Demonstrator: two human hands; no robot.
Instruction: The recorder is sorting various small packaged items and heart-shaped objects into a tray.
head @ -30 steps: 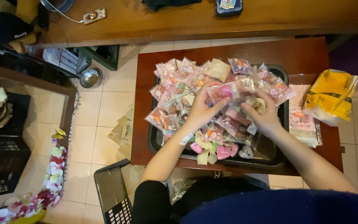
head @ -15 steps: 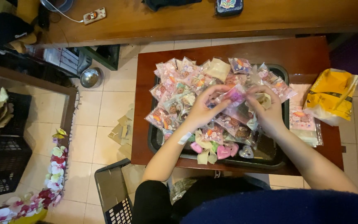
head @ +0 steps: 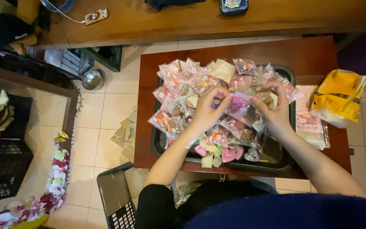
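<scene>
Over the middle of the small reddish-brown desk (head: 310, 53), both hands meet above a dark tray (head: 284, 159) heaped with small clear packets (head: 178, 91) of pink and patterned contents. The left hand (head: 206, 110) has its fingers curled together, pinched on the near end of a pink packet (head: 238, 104); the right hand (head: 272, 108) is likewise closed, its fingertips gripping the other end of the same packet, so the packet is stretched between the two just above the heap. Whether a second small item is tucked under the left fingers cannot be told, though a bit of blue shows there.

The heap fills the far and left parts of the tray and spills toward the desk's left edge. At the near edge of the tray lie loose heart-shaped pieces (head: 229, 154) in pink, pale yellow and grey. Beside the tray's right side, a flat stack of printed bags (head: 310, 125) lies on the desk, and at the desk's right edge sits a yellow plastic bag (head: 339, 95), partly hanging over.

Beyond the far edge runs a long wooden bench top (head: 170, 21) with a small white device and cable (head: 95, 16). On the tiled floor to the left stand a metal bowl (head: 92, 79), a black crate (head: 3, 169) and a string of artificial flowers (head: 56, 169); another dark crate (head: 115, 199) sits by the desk's near left corner.
</scene>
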